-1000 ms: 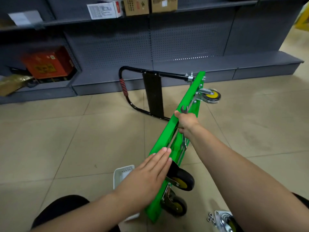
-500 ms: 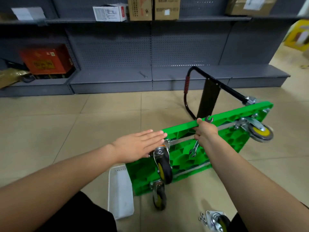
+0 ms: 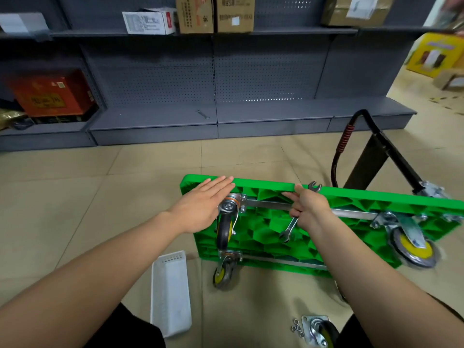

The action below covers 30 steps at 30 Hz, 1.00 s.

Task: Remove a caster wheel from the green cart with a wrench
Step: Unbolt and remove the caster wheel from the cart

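My right hand (image 3: 310, 209) is curled around the middle of an open-end wrench (image 3: 298, 214), and its fingers also hook over the upper edge of the green cart (image 3: 276, 237); I judge that this one grip keeps the tool ready and at the same time steadies the deck. My left hand (image 3: 200, 209) is flat with straight fingers, and it presses on the cart's corner just above the nearest caster wheel (image 3: 224, 228), probably so that the cart does not tip while it stands on its long edge. The cart is turned so that its ribbed underside faces me, which puts the wheel plates and their bolts within reach. A second caster (image 3: 223, 273) sits at the lower corner near the floor, and a third one with a yellow hub (image 3: 411, 249) is at the right end. The black folding handle (image 3: 376, 156) lies behind the deck on the floor. Near my right knee a loose caster (image 3: 319, 331) lies beside a few small nuts (image 3: 297, 329), so I think that one wheel is already off. A white plastic tray (image 3: 170, 292) waits on the beige tiled floor (image 3: 100, 197), perhaps for the parts. Behind all this there is grey perforated shelving (image 3: 251, 71) with cardboard boxes (image 3: 213, 13), a red box (image 3: 52, 96) and another wrench (image 3: 202, 114) on the low shelf.
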### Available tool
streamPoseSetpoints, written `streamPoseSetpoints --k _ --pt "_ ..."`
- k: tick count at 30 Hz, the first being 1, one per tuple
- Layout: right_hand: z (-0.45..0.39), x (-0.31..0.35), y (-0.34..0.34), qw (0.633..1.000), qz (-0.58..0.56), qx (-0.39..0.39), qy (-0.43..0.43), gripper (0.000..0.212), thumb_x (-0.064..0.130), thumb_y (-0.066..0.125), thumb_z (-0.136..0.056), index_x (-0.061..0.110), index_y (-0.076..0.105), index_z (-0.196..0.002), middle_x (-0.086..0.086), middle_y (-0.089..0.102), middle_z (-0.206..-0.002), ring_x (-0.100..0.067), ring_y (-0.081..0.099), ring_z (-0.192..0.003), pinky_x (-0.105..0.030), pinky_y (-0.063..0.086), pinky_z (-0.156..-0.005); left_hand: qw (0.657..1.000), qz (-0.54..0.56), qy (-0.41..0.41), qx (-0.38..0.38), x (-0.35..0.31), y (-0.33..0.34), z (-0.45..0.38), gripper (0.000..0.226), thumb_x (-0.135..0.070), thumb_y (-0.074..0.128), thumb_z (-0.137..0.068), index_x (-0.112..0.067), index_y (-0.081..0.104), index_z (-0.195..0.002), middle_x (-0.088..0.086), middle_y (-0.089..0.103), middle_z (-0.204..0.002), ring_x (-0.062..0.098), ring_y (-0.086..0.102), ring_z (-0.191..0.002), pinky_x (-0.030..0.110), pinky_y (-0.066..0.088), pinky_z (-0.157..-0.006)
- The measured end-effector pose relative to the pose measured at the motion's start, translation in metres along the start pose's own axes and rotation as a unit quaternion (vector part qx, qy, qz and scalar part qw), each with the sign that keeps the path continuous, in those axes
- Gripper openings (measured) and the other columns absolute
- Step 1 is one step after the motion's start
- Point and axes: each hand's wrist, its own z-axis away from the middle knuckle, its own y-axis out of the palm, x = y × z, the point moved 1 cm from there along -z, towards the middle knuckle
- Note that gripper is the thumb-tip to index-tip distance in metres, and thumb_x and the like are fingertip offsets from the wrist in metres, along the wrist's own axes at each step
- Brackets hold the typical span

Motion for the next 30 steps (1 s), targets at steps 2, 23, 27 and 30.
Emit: streamPoseSetpoints --k 2,23,27,30 --pt "-0.002 0.000 -0.002 1.000 0.010 0.021 -0.012 0.015 0.022 0.051 -0.106 0.012 0.052 -0.094 -0.017 0.070 -0.101 -0.005 0.020 -0.027 -0.017 0.017 -0.032 0.999 0.036 -0.007 -0.022 0.002 -0.001 -0.006 0.063 -0.019 0.038 -0.105 -0.015 0.012 -0.162 -0.002 0.002 -0.169 0.012 0.000 -0.156 0.032 0.001 -0.127" --pt "-0.009 -0.027 0.020 0.814 0.472 0.328 -0.084 0.025 0.029 0.036 -0.110 0.017 0.057 -0.118 -0.007 0.066 -0.080 -0.017 0.059 -0.061 -0.028 0.044 -0.056 0.964 0.049 -0.045 -0.259 0.058 0.012 -0.008 0.020 -0.009 0.063 -0.095 -0.006 0.072 -0.114 0.007 0.066 -0.111 0.029 0.061 -0.101 0.041 0.055 -0.089" --pt "-0.022 -0.032 0.019 0.819 0.455 0.340 -0.077 0.030 0.032 0.036 -0.110 0.017 0.061 -0.118 0.000 0.049 -0.069 -0.010 0.037 -0.054 -0.023 0.029 -0.049 0.961 0.013 -0.046 -0.273 0.062 0.009 -0.015 0.026 0.000 0.077 -0.084 -0.005 0.071 -0.109 0.008 0.062 -0.098 0.030 0.055 -0.091 0.037 0.054 -0.072" --pt "-0.024 -0.033 0.018 0.861 0.386 0.331 0.012 0.035 0.026 0.034 -0.107 0.007 0.060 -0.122 -0.002 0.049 -0.067 -0.012 0.037 -0.055 -0.027 0.027 -0.051 0.961 -0.004 -0.032 -0.275 0.065 0.006 -0.017 0.026 0.004 0.077 -0.080 -0.006 0.071 -0.104 0.008 0.061 -0.093 0.031 0.055 -0.087 0.037 0.053 -0.068"
